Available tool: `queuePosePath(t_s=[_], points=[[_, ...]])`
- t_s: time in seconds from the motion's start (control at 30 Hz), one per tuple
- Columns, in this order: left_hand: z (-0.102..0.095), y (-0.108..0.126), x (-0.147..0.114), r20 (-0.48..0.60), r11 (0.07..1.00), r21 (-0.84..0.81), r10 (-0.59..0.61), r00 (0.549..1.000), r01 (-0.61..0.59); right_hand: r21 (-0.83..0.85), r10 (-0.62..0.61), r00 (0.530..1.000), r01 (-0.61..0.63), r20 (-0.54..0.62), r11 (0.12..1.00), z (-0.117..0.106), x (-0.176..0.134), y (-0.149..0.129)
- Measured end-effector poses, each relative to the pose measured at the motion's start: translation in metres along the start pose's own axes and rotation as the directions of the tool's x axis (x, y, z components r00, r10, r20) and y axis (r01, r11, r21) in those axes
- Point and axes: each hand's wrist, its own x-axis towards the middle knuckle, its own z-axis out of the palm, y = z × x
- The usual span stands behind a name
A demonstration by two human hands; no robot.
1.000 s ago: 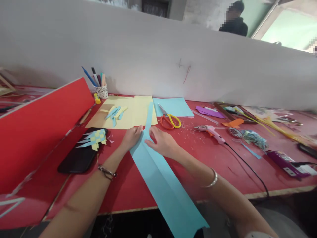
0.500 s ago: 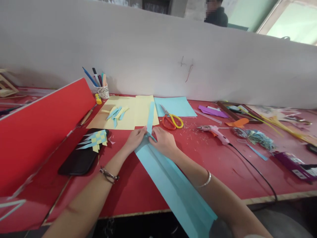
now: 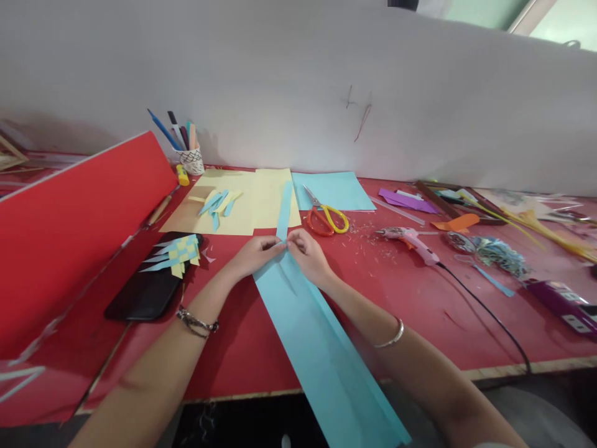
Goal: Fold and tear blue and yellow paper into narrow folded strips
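Head view: a long sheet of blue paper (image 3: 310, 336) slants across the red table (image 3: 233, 361), its near end hanging past the front edge, and both hands are at its narrow far end. The left hand (image 3: 261, 254) pinches it between thumb and fingers; the right hand (image 3: 308, 255) pinches just beside, the fingertips nearly meeting. A blue strip (image 3: 284, 208) runs on beyond them over yellow paper (image 3: 265, 199); whether it joins the sheet is hidden by the fingers. The sheet looks light and bendy, likely to crease or tear under a hard pull, so a soft hold close to the far end or along the raised right-hand edge should suit it. For edges, the scissors (image 3: 320, 205) lie near the right hand, and a woven paper piece (image 3: 181, 252) rests on a black flat case (image 3: 140, 298) to the left; red tabletop between case and sheet offers sideways room, while the overhanging end could snag
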Motion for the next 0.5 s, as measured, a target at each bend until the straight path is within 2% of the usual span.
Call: queuePosePath(t_s=[0.23, 0.5], points=[[0.0008, -0.0018, 0.0015, 0.001, 0.999, -0.024, 0.023, 1.0, -0.023, -0.164, -0.031, 0.999, 0.029, -0.01, 0.986, -0.0041, -0.004, -0.0081], [0.0012, -0.0015, 0.0011, 0.012, 0.999, 0.019, 0.04, 0.999, -0.041, -0.2, 0.009, 1.0, -0.011, -0.01, 0.98, -0.0059, -0.0025, -0.0048]])
